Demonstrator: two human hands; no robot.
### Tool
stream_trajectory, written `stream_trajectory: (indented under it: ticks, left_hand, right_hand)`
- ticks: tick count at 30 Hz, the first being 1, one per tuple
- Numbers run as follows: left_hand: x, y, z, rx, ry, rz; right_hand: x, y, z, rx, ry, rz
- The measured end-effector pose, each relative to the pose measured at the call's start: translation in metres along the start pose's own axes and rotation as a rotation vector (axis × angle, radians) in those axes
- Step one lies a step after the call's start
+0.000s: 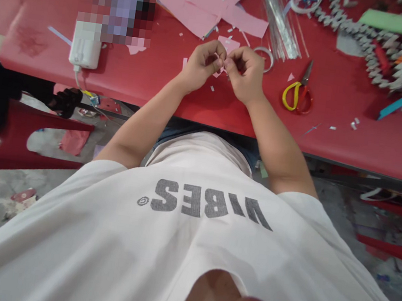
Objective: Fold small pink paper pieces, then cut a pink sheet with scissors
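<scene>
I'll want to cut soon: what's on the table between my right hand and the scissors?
Head view: just bare red table between the right hand, pinching a pink scrap with the left hand, and the scissors.

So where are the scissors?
In the head view, the scissors lie on the red table just right of the right hand, below the clear strips.

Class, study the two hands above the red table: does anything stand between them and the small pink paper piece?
Nothing visible does. The left hand and right hand both pinch the small pink paper piece at their fingertips; the scissors lie apart on the red table, to the right.
</scene>
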State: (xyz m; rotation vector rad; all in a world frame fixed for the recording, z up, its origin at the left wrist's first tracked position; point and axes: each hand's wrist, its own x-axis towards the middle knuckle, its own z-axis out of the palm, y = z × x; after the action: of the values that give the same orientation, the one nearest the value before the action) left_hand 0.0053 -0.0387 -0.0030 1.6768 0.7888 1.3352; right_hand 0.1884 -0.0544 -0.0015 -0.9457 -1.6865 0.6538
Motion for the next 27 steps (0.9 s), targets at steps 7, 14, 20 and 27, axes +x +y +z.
stream_trajectory:
  ticks: [7,14,20,27]
  left_hand:
    - [-0.001,-0.008,-0.004,-0.043,-0.031,0.031]
    - [-0.003,0.016,0.000,0.036,-0.014,-0.056]
    - [-0.004,0.015,0.000,0.013,-0.017,-0.033]
    - [-0.001,-0.003,-0.002,-0.040,-0.020,0.010]
  right_hand:
    - [0.002,-0.005,0.002,0.061,-0.049,0.084]
    - [0.002,-0.008,0.002,0.011,-0.038,0.074]
    - [0.002,0.000,0.002,0.052,-0.056,0.094]
    - [0.001,0.006,0.002,0.052,-0.028,0.061]
